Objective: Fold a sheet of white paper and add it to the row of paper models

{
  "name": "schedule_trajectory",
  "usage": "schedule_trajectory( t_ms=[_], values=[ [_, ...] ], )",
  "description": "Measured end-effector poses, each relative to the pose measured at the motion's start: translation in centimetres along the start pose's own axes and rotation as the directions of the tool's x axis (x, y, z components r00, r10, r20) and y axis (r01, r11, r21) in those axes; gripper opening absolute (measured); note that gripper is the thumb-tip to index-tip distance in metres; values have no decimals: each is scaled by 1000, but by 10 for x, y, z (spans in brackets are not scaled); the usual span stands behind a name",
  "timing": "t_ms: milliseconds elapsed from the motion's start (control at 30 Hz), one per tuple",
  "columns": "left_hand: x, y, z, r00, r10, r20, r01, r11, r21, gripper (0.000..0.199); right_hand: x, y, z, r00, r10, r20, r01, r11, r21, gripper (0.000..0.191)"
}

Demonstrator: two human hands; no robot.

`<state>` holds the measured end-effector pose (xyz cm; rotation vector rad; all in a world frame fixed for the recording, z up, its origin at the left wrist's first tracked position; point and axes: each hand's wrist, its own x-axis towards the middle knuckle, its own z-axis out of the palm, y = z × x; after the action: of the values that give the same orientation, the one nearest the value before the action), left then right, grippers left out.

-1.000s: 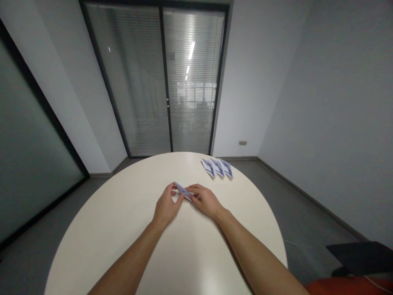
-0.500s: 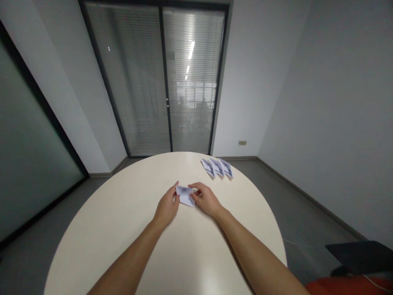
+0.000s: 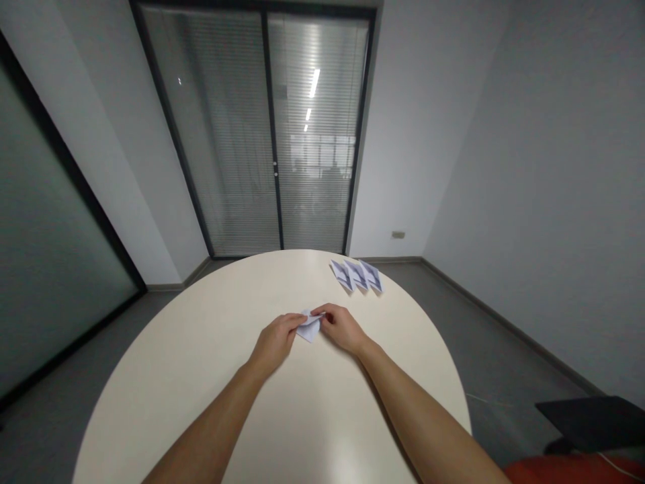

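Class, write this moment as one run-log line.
left hand: holding paper | right hand: holding same paper | three folded papers: table's far right

Dim, greyish light is filling the room, growing darker toward the outer sides. 3 bright strips are showing in the door's right pane (image 3: 317,208), and a tiny glint is shining in the left pane (image 3: 226,154). Glare is whitening the table (image 3: 201,376) at its near edge, right of the middle. A dark shadow is hugging the right forearm (image 3: 408,417). The wide lens is making the walls (image 3: 544,168) lean outward. Softness is blurring fine detail on the folded paper (image 3: 310,331).
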<state>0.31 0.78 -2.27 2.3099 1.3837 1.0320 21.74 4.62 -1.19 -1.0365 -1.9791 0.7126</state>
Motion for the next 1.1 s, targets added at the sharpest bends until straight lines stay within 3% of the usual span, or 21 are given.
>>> schedule_trajectory(
  t_ms=[200,300,400,533,800,1100],
  values=[
    [-2,4,-2,997,19,77,-28,991,128,42,0,1,-3,999,8,33,-8,1000,-12,35],
    [-2,10,-3,997,13,82,-25,988,152,32,-1,-1,-3,998,33,54,-30,998,-50,28],
    [-2,12,-3,998,1,64,-12,985,170,24,-1,-1,-3,997,7,72,-1,997,-77,29],
    [-2,8,0,1000,-18,2,18,983,182,18,-2,0,-2,994,-59,86,66,995,-78,46],
    [-2,1,5,998,-27,-56,36,986,164,21,-3,3,-2,987,-95,130,125,962,-243,55],
    [-1,-2,8,995,-67,-70,78,984,159,32,-3,3,1,993,-2,117,10,998,-65,64]
  ],
)
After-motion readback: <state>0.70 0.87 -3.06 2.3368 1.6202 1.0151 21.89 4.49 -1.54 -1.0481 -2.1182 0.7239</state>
